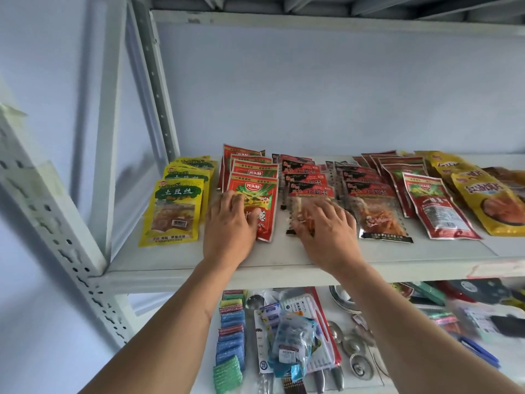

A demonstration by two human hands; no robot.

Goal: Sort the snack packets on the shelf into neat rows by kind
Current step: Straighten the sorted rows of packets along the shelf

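- Lying in overlapping rows on the white metal shelf [284, 265], flat glossy snack packets run away from the shelf's front edge, sorted by kind.
- Under the left hand [227, 226], a red packet with a green spring-onion picture [262, 203] heads a row of about five like it; the fingers lie nearly straight and spread on its left half, pressing rather than grasping.
- Under the right hand [324, 234], a clear-windowed packet with a red and black top band [308, 194] heads a row of about four; the fingers are loosely bent over its window, and I cannot tell whether they pinch it or only rest on it.
- Just left of the left fingers sits a row of four yellow potato-shred packets [174, 211], each with a green label and a see-through panel.
- Just right of the right fingers comes a second red-and-black row [377, 211], about four deep, its front window showing orange strips.
- Farther right lie about five red packets turned back-side up [437, 209], white text panel showing, then several yellow packets [483, 200] with red lettering.
- Below the hands, a lower shelf holds a column of about ten knitted scrub pads [230, 342] in blue, green and pink, bagged goods and round metal items [358, 362], too jumbled to count.
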